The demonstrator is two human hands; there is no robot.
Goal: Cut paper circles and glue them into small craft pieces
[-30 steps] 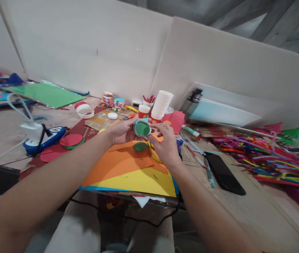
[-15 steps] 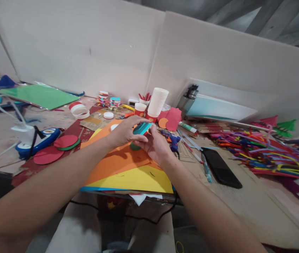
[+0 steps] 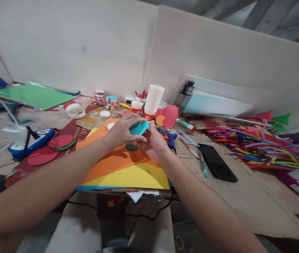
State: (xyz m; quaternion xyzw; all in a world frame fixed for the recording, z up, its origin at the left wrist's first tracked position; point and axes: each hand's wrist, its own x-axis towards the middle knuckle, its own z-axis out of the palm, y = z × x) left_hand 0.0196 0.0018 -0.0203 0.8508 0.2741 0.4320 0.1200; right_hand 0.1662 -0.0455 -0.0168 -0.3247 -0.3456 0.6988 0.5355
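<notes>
A small piece of light-blue paper (image 3: pixel 139 128) is held between both hands above the desk. My left hand (image 3: pixel 123 131) pinches its left side, thumb below and fingers over the top. My right hand (image 3: pixel 157 142) grips the right edge with its fingertips; some fingers are hidden. Beneath them lie orange sheets (image 3: pixel 107 160) and a yellow sheet (image 3: pixel 139 178), with a dark green paper circle (image 3: pixel 132 147) showing under the blue piece. A white round disc (image 3: pixel 110 126) sits just behind my left hand.
Behind stand stacked white paper cups (image 3: pixel 154 100) and a red cup (image 3: pixel 137 108). A blue glue gun (image 3: pixel 171 138) and a black phone (image 3: pixel 217 163) lie to the right, near many pipe cleaners (image 3: pixel 265 147). Red paper circles (image 3: pixel 43 155) and a blue power strip (image 3: pixel 33 142) are left.
The view has shifted slightly, so everything sits a little further left. The blue paper is tilted to show more of its face; both hands keep hold of it.
</notes>
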